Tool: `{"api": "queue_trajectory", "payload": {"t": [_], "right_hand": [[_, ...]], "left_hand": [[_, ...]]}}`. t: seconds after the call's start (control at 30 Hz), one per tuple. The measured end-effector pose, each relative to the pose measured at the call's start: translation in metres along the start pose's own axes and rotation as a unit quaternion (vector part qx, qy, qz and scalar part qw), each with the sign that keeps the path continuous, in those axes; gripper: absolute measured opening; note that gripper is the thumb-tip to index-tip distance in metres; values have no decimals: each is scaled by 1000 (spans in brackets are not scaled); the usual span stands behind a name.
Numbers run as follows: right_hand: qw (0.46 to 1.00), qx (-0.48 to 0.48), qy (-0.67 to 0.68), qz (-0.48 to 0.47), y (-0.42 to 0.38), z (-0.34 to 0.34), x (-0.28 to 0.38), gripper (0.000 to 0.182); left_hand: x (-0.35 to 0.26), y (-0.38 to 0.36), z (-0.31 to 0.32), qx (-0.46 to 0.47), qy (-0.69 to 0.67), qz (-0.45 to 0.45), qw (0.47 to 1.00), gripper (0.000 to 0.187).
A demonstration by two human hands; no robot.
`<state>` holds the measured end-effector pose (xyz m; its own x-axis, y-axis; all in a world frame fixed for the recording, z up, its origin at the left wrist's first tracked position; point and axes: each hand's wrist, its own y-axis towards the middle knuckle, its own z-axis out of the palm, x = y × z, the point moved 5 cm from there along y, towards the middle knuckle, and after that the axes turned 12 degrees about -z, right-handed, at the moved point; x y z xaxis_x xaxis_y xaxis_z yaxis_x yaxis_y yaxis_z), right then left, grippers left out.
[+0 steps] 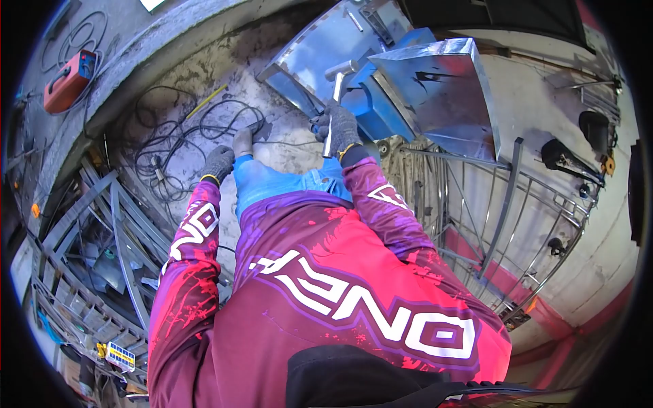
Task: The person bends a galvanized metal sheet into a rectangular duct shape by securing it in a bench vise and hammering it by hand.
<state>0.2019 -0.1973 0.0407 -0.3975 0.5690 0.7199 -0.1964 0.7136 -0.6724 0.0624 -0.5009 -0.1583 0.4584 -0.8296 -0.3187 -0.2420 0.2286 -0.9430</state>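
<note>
My right hand, in a dark grey knit glove, is wrapped round the metal handle of a hammer. The hammer stands nearly upright in view, with its cylindrical head at the far end, beside blue-tinted sheet-metal pieces. The nearest is a box-like metal panel with a shiny edge, to the right of the hammer. Down by my left thigh hangs my left hand, also gloved. Its fingers look loosely bent and I see nothing in them.
A large flat metal piece leans beyond the hammer. Black cables lie coiled on the concrete floor. An orange machine stands at upper left. Metal bars are stacked at left, and a metal railing frame stands at right.
</note>
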Motion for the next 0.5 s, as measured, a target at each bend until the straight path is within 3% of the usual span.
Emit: {"api": "queue_trajectory", "payload": {"t": [0.2,0.5], "right_hand": [[999,-3,48,5,-2,0,1,32],[993,-13,117,-13,3,-5,10,24]], "left_hand": [[-5,0,-2,0,-5,27,1000,22],[2,-2,-2,-6,7,22,1000,22]]}}
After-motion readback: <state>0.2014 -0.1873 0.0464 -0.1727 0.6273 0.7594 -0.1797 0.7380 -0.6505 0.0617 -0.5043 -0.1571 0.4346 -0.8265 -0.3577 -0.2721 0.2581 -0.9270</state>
